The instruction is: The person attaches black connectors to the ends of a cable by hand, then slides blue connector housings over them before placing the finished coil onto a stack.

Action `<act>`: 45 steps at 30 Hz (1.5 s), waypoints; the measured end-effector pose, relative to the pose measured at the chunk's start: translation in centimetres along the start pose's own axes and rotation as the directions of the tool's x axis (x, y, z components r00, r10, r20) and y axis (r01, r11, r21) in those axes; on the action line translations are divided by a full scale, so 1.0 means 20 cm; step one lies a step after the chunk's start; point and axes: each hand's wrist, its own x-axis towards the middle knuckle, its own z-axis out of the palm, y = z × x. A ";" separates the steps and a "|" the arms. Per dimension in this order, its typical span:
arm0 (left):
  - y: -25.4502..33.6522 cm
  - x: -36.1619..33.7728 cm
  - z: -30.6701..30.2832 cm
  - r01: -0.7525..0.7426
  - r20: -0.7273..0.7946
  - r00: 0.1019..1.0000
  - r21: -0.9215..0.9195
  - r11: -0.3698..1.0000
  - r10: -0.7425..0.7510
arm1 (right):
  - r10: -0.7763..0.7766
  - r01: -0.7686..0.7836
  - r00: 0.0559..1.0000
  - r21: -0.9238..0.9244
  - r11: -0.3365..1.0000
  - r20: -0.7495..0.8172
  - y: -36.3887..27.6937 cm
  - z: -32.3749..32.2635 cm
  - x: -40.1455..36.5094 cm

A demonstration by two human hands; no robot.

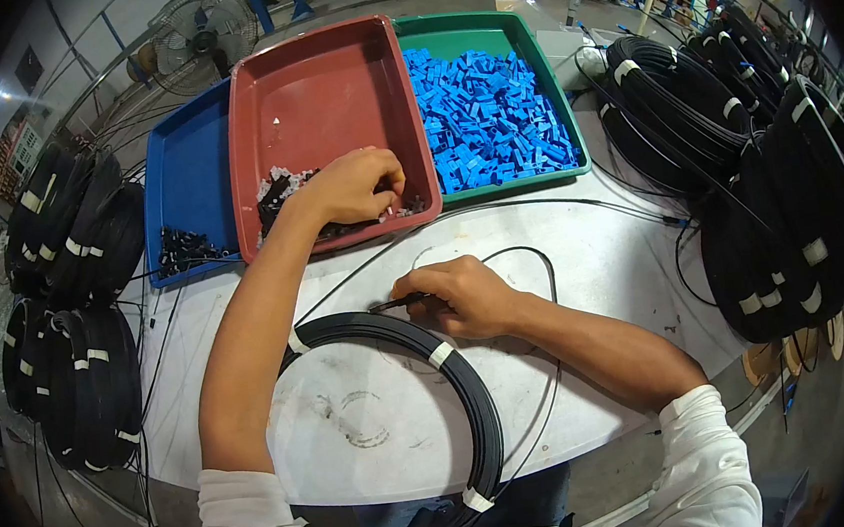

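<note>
My left hand (360, 187) reaches into the front of the red tray (321, 82), its fingers bent and closed together at a few small pale pieces. Whether it grips one of them is too small to make out. Small clear and black parts (280, 188) lie beside it in the tray. Over the white table, my right hand (465, 298) is closed around the end of a black cable (400, 302), whose dark tip points left. This cable loops behind the hand. Just below lies a coil of black cable (479, 399), bound with white tape, overhanging the table's front edge.
A green tray (581, 149) holds many blue clips (495, 117). Small black parts (185, 249) sit in a blue tray (186, 149) at the left. Taped cable coils hang at the left (80, 369) and are piled at the right (780, 222). Loose cables cross the white table (601, 248).
</note>
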 end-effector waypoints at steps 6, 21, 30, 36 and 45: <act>0.04 -0.14 -0.05 0.231 -0.112 0.929 -0.568 0.790 -0.352 | -0.012 0.012 1.000 -0.027 1.000 -0.005 0.01 0.01 -0.01; 0.12 -0.30 0.01 0.178 -0.320 0.804 -0.674 0.717 -0.501 | -0.096 0.090 0.994 -0.110 0.990 -0.052 -0.02 -0.02 -0.04; 0.48 -0.62 -0.05 0.095 -0.253 0.810 -0.833 0.544 -0.529 | -0.051 0.068 0.975 0.072 0.995 -0.217 -0.06 -0.08 0.02; 0.58 -0.69 0.00 -0.033 -0.342 0.791 -0.852 0.522 -0.508 | -0.020 0.064 0.966 0.161 0.985 -0.259 -0.18 -0.15 0.01; 0.72 -0.63 -0.01 -0.249 -0.539 0.739 -0.775 0.580 -0.403 | -0.113 0.124 0.925 0.007 0.992 -0.364 -0.35 -0.23 0.02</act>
